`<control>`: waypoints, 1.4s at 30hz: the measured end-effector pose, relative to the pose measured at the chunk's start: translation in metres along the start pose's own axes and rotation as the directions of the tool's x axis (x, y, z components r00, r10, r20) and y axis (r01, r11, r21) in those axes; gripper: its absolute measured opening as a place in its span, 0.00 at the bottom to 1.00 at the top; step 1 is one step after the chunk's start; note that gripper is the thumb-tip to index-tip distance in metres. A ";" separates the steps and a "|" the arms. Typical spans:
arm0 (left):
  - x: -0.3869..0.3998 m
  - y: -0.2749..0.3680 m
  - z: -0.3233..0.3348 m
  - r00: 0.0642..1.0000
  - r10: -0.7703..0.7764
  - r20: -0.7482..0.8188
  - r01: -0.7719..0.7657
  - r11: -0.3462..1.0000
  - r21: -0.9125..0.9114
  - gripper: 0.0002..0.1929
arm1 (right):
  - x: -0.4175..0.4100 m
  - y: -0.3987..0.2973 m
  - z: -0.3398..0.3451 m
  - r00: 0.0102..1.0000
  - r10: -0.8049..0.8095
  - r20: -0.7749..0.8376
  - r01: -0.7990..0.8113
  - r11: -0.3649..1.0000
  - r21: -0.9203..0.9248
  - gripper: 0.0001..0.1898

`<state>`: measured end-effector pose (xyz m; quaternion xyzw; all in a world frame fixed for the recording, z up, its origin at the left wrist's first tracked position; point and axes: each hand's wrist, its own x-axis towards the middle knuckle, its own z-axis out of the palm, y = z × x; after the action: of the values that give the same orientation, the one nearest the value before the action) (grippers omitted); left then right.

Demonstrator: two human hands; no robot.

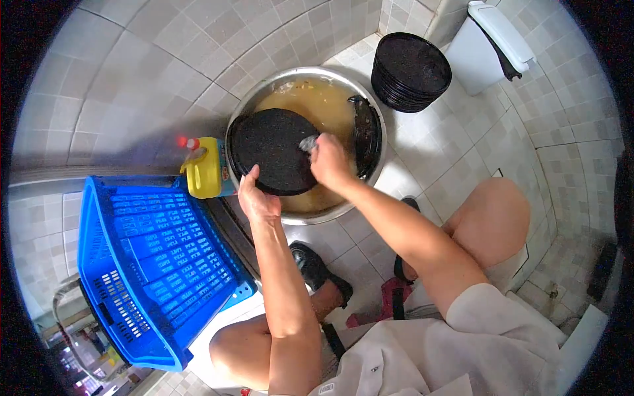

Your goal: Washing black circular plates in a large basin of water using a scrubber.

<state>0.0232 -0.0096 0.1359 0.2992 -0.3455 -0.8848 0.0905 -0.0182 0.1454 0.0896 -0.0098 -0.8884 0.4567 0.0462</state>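
Over a large round metal basin [303, 220] of cloudy brownish water, my left hand [258, 195] grips the near edge of a round black plate or tray [270, 148]. Its thumb lies on the upper face. My right hand [331, 161] is closed around a silvery scouring pad [308, 143], which touches the plate's right side. Another black item [366, 136], wet and shiny, leans in the water against the basin's right wall. What lies under the water is hidden.
A stack of round black plates or trays [412, 72] stands on the tiled floor beyond the basin, near a white bin [488, 49]. A yellow jug [204, 168] and a blue plastic basket [168, 267] are at the left. Tiled walls stand close behind.
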 end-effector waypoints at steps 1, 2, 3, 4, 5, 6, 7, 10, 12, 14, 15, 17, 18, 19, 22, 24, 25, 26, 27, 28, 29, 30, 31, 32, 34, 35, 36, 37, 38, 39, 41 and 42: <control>-0.005 -0.002 0.008 1.000 -0.006 0.003 0.006 1.000 0.005 0.19 | 0.013 0.009 0.000 0.997 0.077 -0.006 -0.077 0.997 -0.012 0.08; -0.012 -0.005 0.015 1.000 0.003 0.014 -0.003 0.998 0.056 0.19 | 0.023 0.017 0.002 0.995 0.068 -0.068 -0.069 0.998 -0.014 0.08; -0.017 -0.006 0.018 1.000 0.017 0.019 -0.018 0.994 0.109 0.19 | 0.030 0.016 0.004 0.995 0.075 -0.067 -0.076 0.997 -0.009 0.08; -0.019 -0.008 0.019 0.999 0.034 0.042 -0.040 0.989 0.141 0.18 | 0.037 0.010 0.004 0.996 0.056 -0.067 -0.057 0.998 -0.002 0.07; -0.019 -0.010 0.018 0.999 0.029 0.041 -0.035 0.989 0.147 0.18 | 0.040 0.004 0.004 0.997 0.038 -0.070 -0.038 0.999 0.003 0.07; -0.017 -0.012 0.017 0.998 0.018 0.058 -0.026 0.989 0.146 0.18 | 0.041 -0.007 0.007 0.998 -0.042 -0.052 0.044 0.998 0.034 0.06; -0.016 -0.012 0.016 0.998 0.010 0.070 -0.020 0.989 0.146 0.17 | 0.034 -0.021 0.014 0.995 -0.085 -0.051 0.090 0.991 0.098 0.07; -0.015 0.000 0.008 0.998 0.039 0.050 -0.046 0.986 0.158 0.15 | -0.001 -0.052 0.024 0.953 -0.302 -0.020 0.297 0.921 0.250 0.08; -0.010 0.000 0.002 1.000 0.017 0.025 -0.020 0.991 0.133 0.15 | 0.002 -0.039 0.021 0.939 -0.340 -0.058 0.344 0.905 0.251 0.08; -0.011 -0.014 0.012 0.999 0.021 -0.029 -0.016 0.989 0.144 0.17 | 0.025 -0.006 0.013 0.996 -0.062 0.060 0.063 0.998 -0.015 0.09; -0.013 -0.016 0.010 0.998 0.029 -0.057 -0.019 0.985 0.172 0.18 | 0.031 0.000 0.010 0.986 0.095 0.138 -0.078 0.989 -0.125 0.11; -0.012 -0.026 0.000 0.993 0.019 -0.119 -0.001 0.989 0.147 0.19 | 0.027 0.009 0.005 0.965 0.184 0.187 -0.157 0.976 -0.151 0.12; -0.007 -0.031 -0.008 0.984 0.020 -0.176 0.001 0.993 0.119 0.20 | 0.029 0.008 0.004 0.938 0.258 0.233 -0.221 0.960 -0.173 0.14; -0.001 -0.035 -0.015 0.987 -0.009 -0.164 0.027 0.993 0.112 0.23 | 0.027 0.008 0.004 0.938 0.247 0.242 -0.208 0.962 -0.175 0.14; 0.011 -0.052 -0.030 0.990 -0.031 -0.136 0.041 0.997 0.071 0.25 | 0.017 0.015 0.004 0.964 0.230 0.131 -0.210 0.966 -0.153 0.12; 0.022 -0.062 -0.039 0.997 -0.072 -0.025 0.072 0.997 -0.010 0.16 | 0.017 0.017 0.003 0.971 0.214 0.112 -0.200 0.972 -0.122 0.11; 0.026 -0.066 -0.043 0.997 -0.067 -0.032 0.066 0.998 -0.020 0.16 | 0.017 0.015 0.002 0.976 0.202 0.084 -0.195 0.978 -0.078 0.10; 0.029 -0.072 -0.046 0.989 -0.085 -0.122 0.083 0.996 -0.022 0.15 | 0.017 0.015 0.003 0.977 0.194 0.094 -0.186 0.979 -0.081 0.10; 0.034 -0.081 -0.048 0.973 -0.114 -0.202 0.110 0.994 -0.029 0.15 | 0.017 0.021 0.001 0.980 0.181 0.087 -0.174 0.982 -0.075 0.09; 0.044 -0.084 -0.057 0.963 -0.134 -0.234 0.131 0.991 -0.029 0.15 | 0.017 0.023 0.003 0.983 0.162 0.087 -0.157 0.986 -0.058 0.09; 0.049 -0.086 -0.068 0.963 -0.126 -0.238 0.121 0.992 -0.035 0.15 | 0.016 0.023 0.006 0.986 0.143 0.087 -0.140 0.989 -0.039 0.09; 0.046 -0.092 -0.059 0.952 -0.220 -0.210 0.198 0.973 -0.121 0.18 | 0.016 0.035 0.004 0.983 0.156 0.097 -0.148 0.986 -0.081 0.10; 0.041 -0.090 -0.052 0.937 -0.300 -0.181 0.264 0.944 -0.199 0.21 | 0.014 0.038 0.004 0.983 0.157 0.100 -0.148 0.985 -0.089 0.10; 0.037 -0.090 -0.043 0.935 -0.306 -0.181 0.268 0.941 -0.206 0.21 | 0.012 0.040 0.003 0.982 0.162 0.098 -0.153 0.984 -0.085 0.11; 0.036 -0.086 -0.032 0.877 -0.262 -0.402 0.252 0.965 -0.079 0.23 | 0.009 0.040 0.003 0.982 0.163 0.101 -0.155 0.985 -0.078 0.12; 0.038 -0.087 -0.033 0.876 -0.264 -0.403 0.253 0.964 -0.081 0.23 | 0.008 0.041 0.001 0.979 0.165 0.122 -0.154 0.984 -0.091 0.13; 0.040 -0.089 -0.034 0.866 -0.245 -0.436 0.261 0.965 -0.022 0.25 | 0.008 0.042 0.000 0.976 0.166 0.143 -0.152 0.983 -0.103 0.13; 0.043 -0.091 -0.036 0.855 -0.223 -0.467 0.271 0.962 0.037 0.26 | 0.008 0.042 0.000 0.976 0.166 0.142 -0.151 0.983 -0.105 0.13; 0.048 -0.094 -0.041 0.855 -0.225 -0.467 0.272 0.962 0.036 0.26 | 0.008 0.042 0.000 0.974 0.177 0.144 -0.165 0.982 -0.091 0.13; 0.056 -0.098 -0.052 0.858 -0.248 -0.450 0.296 0.954 0.039 0.26 | 0.008 0.041 0.001 0.971 0.187 0.147 -0.178 0.981 -0.073 0.13; 0.066 -0.099 -0.075 0.858 -0.259 -0.444 0.312 0.949 0.049 0.27 | 0.006 0.035 0.005 0.967 0.183 0.175 -0.178 0.983 -0.046 0.14; 0.070 -0.102 -0.082 0.884 -0.279 -0.376 0.298 0.954 -0.008 0.27 | 0.007 0.034 0.003 0.965 0.183 0.189 -0.180 0.983 -0.032 0.14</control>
<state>0.0203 -0.0047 -0.0125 0.5121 -0.2958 -0.8063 0.0143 -0.0262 0.1631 0.0604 -0.0477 -0.8873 0.4513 -0.0814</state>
